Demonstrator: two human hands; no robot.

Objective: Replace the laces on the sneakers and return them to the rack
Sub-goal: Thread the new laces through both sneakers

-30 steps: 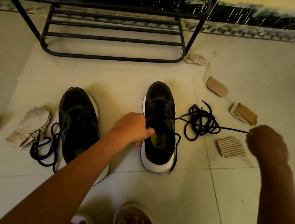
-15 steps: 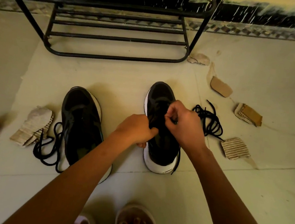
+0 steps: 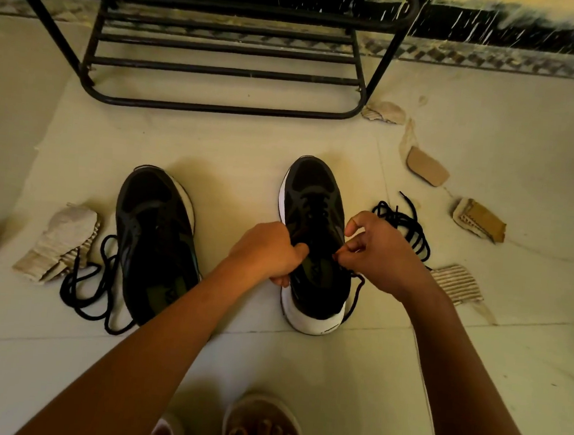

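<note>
Black cord is what the hands work on. The right hand pinches a lace between thumb and forefinger at the upper eyelets of a sneaker, its other fingers loosely curled above. The left hand grips that sneaker's collar on the opposite side, thumb hooked inside the opening, and pins it to the floor.

The lace looks limp and light, so it should go best pinched at its stiff tip. The sneaker looks light, with a soft upper and a firm white sole. The collar or the heel gives the surest hold.

Inside the shoe only the insole and the thumb show. A coiled lace lies just beside it, behind the right hand. The second sneaker sits apart with no lace visible in it, and 1 tangled lace touches its side. Cardboard scraps lie around both.

Both shoes stand in front of the rack, not yet on its bars.
</note>
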